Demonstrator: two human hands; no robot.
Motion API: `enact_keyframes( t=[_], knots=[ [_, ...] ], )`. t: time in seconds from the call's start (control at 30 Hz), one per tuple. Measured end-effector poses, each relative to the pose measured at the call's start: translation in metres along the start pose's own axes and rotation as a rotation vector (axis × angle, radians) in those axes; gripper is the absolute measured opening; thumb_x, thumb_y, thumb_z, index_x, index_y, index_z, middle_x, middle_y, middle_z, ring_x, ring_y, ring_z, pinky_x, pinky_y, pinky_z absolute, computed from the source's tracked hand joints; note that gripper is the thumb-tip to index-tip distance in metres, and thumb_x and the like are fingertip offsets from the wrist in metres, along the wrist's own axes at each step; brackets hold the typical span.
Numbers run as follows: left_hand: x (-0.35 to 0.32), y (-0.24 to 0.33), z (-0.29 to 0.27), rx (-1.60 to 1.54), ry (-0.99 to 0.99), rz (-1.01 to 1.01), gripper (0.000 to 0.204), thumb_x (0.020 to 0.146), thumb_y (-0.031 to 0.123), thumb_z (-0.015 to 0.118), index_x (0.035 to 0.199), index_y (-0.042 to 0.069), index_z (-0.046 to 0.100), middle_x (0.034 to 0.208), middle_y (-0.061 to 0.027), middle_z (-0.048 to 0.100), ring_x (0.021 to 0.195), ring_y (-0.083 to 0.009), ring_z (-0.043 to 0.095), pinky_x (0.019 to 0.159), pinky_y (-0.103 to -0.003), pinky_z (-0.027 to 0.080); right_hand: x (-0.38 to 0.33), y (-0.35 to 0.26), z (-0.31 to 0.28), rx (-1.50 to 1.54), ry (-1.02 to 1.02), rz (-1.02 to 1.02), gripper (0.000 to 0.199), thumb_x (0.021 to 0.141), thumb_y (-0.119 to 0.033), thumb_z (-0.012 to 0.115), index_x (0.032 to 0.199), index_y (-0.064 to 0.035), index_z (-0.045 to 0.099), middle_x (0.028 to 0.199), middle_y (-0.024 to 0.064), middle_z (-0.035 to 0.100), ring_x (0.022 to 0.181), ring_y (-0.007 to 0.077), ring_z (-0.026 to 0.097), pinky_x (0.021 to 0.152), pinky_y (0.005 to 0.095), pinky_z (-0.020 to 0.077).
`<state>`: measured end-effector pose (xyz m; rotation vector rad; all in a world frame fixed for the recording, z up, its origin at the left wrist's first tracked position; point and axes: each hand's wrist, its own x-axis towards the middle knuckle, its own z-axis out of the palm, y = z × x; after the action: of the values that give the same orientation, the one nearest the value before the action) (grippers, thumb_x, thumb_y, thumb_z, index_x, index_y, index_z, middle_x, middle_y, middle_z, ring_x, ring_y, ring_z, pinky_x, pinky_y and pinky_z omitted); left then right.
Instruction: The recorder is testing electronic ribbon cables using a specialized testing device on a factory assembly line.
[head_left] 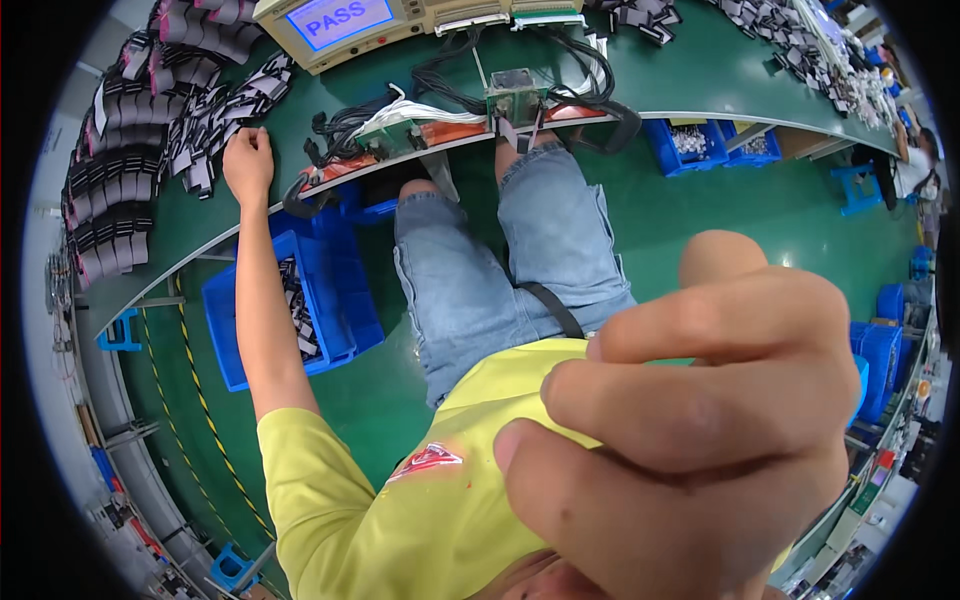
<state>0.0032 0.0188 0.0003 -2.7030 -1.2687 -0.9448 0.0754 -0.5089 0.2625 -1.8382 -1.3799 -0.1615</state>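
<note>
My left hand (248, 165) rests at the table's front edge on the left, with its fingers curled closed. Whatever lies inside that grip, if anything, is hidden. Just beyond and left of it is a loose pile of small black-and-grey flat parts (205, 130). Very near the camera, my right hand (690, 420) fills the lower right of the head view. Its fingers are bent in toward the palm, and no object shows in them. A test fixture with a clear block (512, 90) stands at the table edge in front of my lap, apart from both hands.
Behind the fixture sits a beige tester (415, 20) with a lit screen, joined by black cables (450, 75). Stacked rows of grey-and-black parts (125, 150) line the far left. Blue bins (225, 330) holding parts stand below the table. More parts (790, 45) cover the table's far right, near another person (912, 170).
</note>
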Motion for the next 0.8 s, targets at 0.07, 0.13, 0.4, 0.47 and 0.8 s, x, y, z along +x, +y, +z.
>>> enact_keyframes(
  t=[0.07,0.13,0.4,0.47,0.8],
  knots=[
    [-0.003,-0.004,-0.003,0.011,0.028,0.030,0.030,0.100,0.035,0.067,0.099,0.007,0.076,0.096,-0.0133,0.074,0.087,-0.0342,0.072,0.079,-0.045,0.055,-0.022,0.016,-0.016,-0.010,0.019,-0.117,0.016,0.078,-0.024,0.070,0.085,-0.0094,0.069,0.083,0.0083,0.068,0.069,0.0204,0.057,0.049,0.0320,0.0396],
    [-0.002,0.005,-0.002,0.003,0.061,0.059,0.026,0.098,0.030,0.068,0.093,0.005,0.074,0.091,-0.0122,0.072,0.086,-0.0341,0.069,0.077,-0.046,0.054,-0.025,0.028,-0.014,-0.027,0.045,-0.232,0.017,0.074,-0.021,0.070,0.084,-0.0081,0.068,0.082,0.0089,0.068,0.065,0.0206,0.057,0.047,0.0309,0.0389],
    [-0.004,0.006,-0.004,0.000,0.070,0.038,0.028,0.098,0.031,0.067,0.091,0.005,0.074,0.091,-0.0152,0.071,0.088,-0.0366,0.068,0.080,-0.048,0.053,0.032,0.086,0.036,-0.080,0.110,-0.773,0.027,0.056,-0.009,0.072,0.081,-0.0029,0.063,0.076,0.0114,0.066,0.053,0.0215,0.059,0.039,0.0265,0.0363],
    [-0.006,-0.001,-0.008,0.002,0.075,0.006,0.028,0.098,0.031,0.067,0.091,0.004,0.073,0.091,-0.0152,0.071,0.089,-0.0366,0.068,0.080,-0.048,0.053,0.043,0.100,0.044,-0.158,0.163,-0.809,0.029,0.055,-0.007,0.073,0.082,-0.0018,0.063,0.076,0.0124,0.065,0.055,0.0215,0.060,0.041,0.0293,0.0413],
    [-0.008,0.007,-0.006,-0.050,0.110,0.027,0.026,0.099,0.028,0.067,0.093,0.002,0.070,0.090,-0.0172,0.069,0.087,-0.0393,0.067,0.077,-0.049,0.052,0.027,0.219,0.110,-0.355,-0.264,-0.213,0.021,0.089,-0.022,0.077,0.098,-0.0068,0.066,0.098,0.0095,0.063,0.084,0.0324,0.069,0.070,0.0427,0.0565]
  ],
)
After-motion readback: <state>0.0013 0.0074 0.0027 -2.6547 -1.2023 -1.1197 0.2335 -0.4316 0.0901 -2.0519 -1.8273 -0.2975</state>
